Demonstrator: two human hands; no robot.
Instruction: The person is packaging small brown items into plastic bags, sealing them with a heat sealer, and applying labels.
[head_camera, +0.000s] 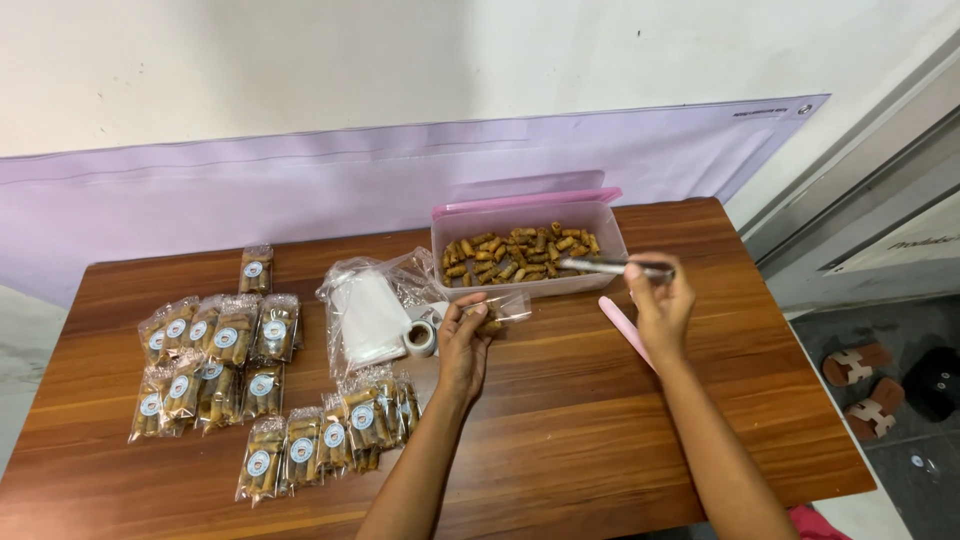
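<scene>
Left hand (463, 345): fingers curled around a small clear bag (497, 310) partly filled with brown rolls, held just in front of the tub.
Right hand (660, 300): closed on metal tongs (600, 266), whose tips reach over the tub's rim onto the snacks.
Tub (530, 285): translucent plastic box at the back middle of the counter, holding a layer of small brown rolled snacks (515, 252); a pink lid (530, 200) stands behind it.
Counter (600, 440): dark wooden top, set against a lilac sheet on the wall.
Filled packets (215, 360): clear bags of rolls with round labels, lying in overlapping rows on the left half of the counter, more of them just left of the left forearm.
Empty bags (368, 312): a loose stack of clear bags just left of the left hand.
Tape roll (421, 338): small, touching the stack, beside the left thumb.
Pink stick (625, 330): flat, lying on the counter under the right wrist.
</scene>
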